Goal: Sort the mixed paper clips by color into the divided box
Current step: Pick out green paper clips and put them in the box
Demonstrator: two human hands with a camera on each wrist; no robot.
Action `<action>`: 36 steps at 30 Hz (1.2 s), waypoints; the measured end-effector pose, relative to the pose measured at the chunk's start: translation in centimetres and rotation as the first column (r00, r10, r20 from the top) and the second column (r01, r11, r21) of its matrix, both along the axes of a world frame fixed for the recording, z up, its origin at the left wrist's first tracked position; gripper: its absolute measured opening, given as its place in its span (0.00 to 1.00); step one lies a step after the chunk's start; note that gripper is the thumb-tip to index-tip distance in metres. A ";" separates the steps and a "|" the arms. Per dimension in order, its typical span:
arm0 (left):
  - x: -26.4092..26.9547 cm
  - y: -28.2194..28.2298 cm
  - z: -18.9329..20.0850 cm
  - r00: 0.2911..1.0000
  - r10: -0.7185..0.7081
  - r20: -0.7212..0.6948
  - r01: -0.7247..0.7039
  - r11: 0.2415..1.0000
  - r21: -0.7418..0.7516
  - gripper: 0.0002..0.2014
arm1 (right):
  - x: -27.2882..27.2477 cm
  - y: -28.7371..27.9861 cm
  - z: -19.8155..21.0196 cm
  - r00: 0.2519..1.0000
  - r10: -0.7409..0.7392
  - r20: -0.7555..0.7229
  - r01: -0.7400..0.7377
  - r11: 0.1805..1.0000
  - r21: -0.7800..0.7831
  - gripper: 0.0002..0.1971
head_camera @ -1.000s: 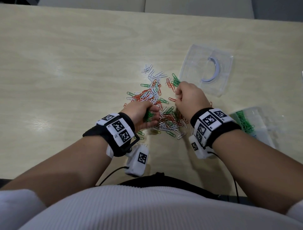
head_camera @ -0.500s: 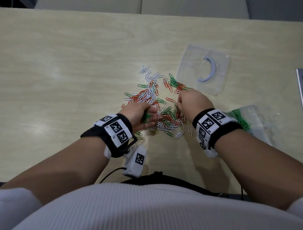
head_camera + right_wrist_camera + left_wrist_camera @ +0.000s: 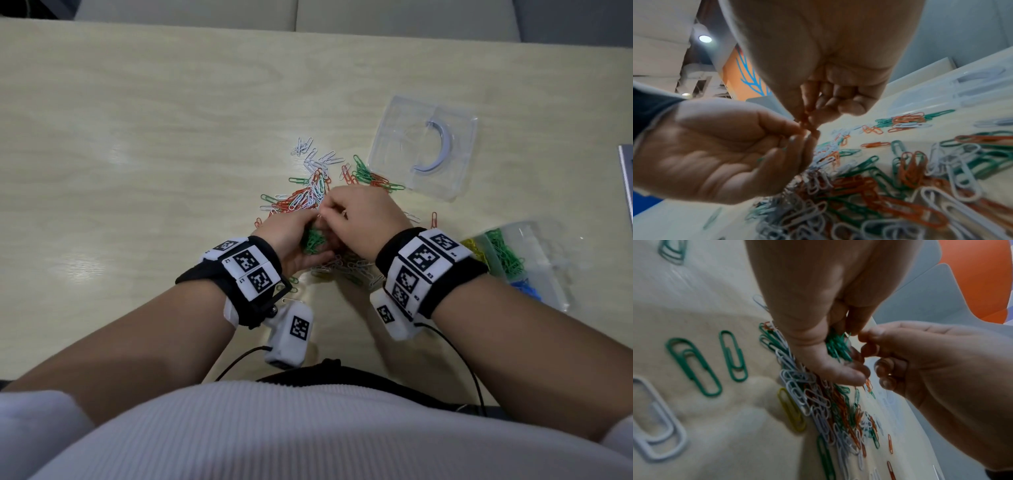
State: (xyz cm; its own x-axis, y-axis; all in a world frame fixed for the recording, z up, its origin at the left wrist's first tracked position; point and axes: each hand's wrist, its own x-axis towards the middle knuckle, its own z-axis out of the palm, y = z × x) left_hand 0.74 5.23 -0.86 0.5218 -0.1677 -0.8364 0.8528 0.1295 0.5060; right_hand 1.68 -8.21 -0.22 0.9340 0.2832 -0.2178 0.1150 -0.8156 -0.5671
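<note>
A mixed pile of green, orange and white paper clips (image 3: 308,197) lies on the table in front of me. My left hand (image 3: 291,234) hovers palm-up over the pile's near side and cups a bunch of green clips (image 3: 313,240), also seen from the left wrist as the green bunch (image 3: 838,345). My right hand (image 3: 356,216) meets it from the right. Its thumb and index fingertips (image 3: 807,120) pinch a thin clip that looks orange, right at the left fingertips. The clear divided box (image 3: 534,274) at the right holds yellow, green and blue clips in separate compartments.
A clear plastic lid (image 3: 394,150) with a pale curved handle lies beyond the pile at the right. Loose clips (image 3: 434,219) are scattered between the pile and the box. The tan table (image 3: 137,137) stretches to the left and back.
My right hand has moved left from the pile's far right side to meet my left hand's fingertips. The left hand has kept its green bunch and stayed in place.
</note>
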 end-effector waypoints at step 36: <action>-0.6 0.7 0.0 0.997 -0.066 -0.042 0.068 0.997 0.045 0.14 | -0.3 -4.3 -2.0 0.986 0.059 -0.159 -0.107 0.944 -0.312 0.15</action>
